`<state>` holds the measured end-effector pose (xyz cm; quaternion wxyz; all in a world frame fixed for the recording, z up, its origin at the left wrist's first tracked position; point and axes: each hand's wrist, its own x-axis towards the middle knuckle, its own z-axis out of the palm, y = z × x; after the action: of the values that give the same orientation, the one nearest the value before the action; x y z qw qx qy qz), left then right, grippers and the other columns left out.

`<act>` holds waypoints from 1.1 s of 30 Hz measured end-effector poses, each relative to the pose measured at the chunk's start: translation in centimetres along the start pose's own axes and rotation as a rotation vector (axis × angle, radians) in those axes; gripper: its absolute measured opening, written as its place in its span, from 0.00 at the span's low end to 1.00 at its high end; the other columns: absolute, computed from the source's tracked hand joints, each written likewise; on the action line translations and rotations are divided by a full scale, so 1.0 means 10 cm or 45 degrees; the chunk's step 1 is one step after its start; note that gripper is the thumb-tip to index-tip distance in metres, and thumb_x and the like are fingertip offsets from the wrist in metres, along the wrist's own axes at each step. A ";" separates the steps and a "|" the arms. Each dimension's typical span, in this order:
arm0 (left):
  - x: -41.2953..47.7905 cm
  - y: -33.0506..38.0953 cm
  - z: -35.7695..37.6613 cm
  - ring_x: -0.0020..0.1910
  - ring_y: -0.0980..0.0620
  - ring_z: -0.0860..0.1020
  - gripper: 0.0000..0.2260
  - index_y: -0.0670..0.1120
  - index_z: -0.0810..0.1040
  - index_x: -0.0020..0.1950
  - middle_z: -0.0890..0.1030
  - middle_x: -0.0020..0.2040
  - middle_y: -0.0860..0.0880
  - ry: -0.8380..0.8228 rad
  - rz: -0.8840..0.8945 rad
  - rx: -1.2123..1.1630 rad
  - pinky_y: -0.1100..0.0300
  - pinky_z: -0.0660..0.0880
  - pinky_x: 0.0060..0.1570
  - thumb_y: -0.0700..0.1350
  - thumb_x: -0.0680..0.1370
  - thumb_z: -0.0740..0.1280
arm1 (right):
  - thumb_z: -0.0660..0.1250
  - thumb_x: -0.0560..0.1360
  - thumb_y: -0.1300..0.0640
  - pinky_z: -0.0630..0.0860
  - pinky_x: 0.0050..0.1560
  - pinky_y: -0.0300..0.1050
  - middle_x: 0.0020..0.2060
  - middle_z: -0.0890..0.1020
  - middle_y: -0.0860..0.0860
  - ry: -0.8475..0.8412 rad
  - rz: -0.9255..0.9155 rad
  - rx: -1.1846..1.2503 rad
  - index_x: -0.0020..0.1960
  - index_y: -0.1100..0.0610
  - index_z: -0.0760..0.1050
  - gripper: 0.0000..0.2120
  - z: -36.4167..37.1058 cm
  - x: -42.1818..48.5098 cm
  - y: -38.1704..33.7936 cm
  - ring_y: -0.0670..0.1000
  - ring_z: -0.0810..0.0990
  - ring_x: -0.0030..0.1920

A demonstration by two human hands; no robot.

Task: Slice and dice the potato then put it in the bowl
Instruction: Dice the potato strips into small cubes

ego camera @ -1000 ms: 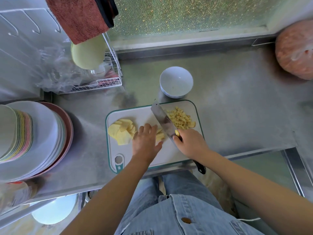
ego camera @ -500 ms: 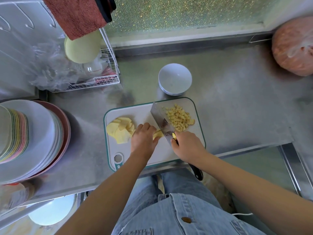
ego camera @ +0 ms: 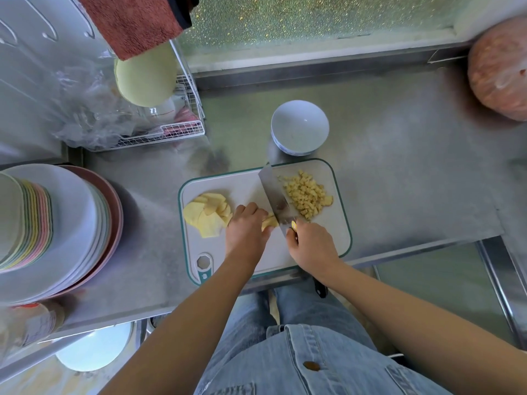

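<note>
A white cutting board (ego camera: 245,183) with a green rim lies on the steel counter. Flat potato slices (ego camera: 206,213) are piled on its left part, and a heap of small potato dice (ego camera: 308,195) lies on its right part. My left hand (ego camera: 246,232) holds down a few potato strips (ego camera: 269,222) with curled fingers. My right hand (ego camera: 312,243) grips the handle of a cleaver (ego camera: 275,195), whose blade stands against the strips between the two piles. An empty white bowl (ego camera: 299,126) stands just behind the board.
A tall stack of plates (ego camera: 51,229) fills the counter's left side. A wire rack (ego camera: 171,132) with plastic and a green dish stands at the back left, under a red towel (ego camera: 134,21). A pink bagged lump (ego camera: 499,69) sits at the far right. The counter edge drops off at my legs.
The cleaver has kept chopping at the strips under my left hand, and its blade has shifted slightly left. The view has drifted a little; the piles and bowl stay put.
</note>
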<state>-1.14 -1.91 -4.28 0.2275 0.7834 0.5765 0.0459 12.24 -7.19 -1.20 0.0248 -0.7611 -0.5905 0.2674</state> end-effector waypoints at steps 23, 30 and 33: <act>-0.05 -0.05 0.03 0.52 0.47 0.74 0.10 0.49 0.83 0.56 0.78 0.50 0.49 -0.006 -0.094 -0.071 0.56 0.74 0.46 0.48 0.75 0.72 | 0.56 0.79 0.54 0.64 0.38 0.44 0.35 0.71 0.51 -0.099 -0.011 -0.051 0.41 0.56 0.65 0.09 -0.04 -0.02 -0.05 0.53 0.70 0.37; -0.06 -0.03 0.02 0.53 0.48 0.74 0.11 0.50 0.83 0.57 0.77 0.50 0.50 -0.005 -0.120 -0.098 0.56 0.74 0.46 0.48 0.75 0.72 | 0.57 0.79 0.53 0.66 0.36 0.45 0.32 0.70 0.51 -0.066 -0.053 -0.021 0.41 0.56 0.65 0.10 -0.02 0.07 -0.04 0.56 0.75 0.37; -0.08 -0.06 0.03 0.54 0.47 0.75 0.14 0.48 0.81 0.58 0.78 0.52 0.49 0.008 -0.104 -0.076 0.55 0.75 0.46 0.50 0.74 0.72 | 0.57 0.79 0.54 0.64 0.35 0.45 0.28 0.66 0.48 -0.055 -0.084 -0.009 0.40 0.57 0.65 0.11 -0.10 0.12 -0.04 0.55 0.72 0.35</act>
<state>-1.84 -2.60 -4.61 0.2505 0.7519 0.6072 0.0561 12.52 -5.70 -0.64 0.0180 -0.7353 -0.6166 0.2807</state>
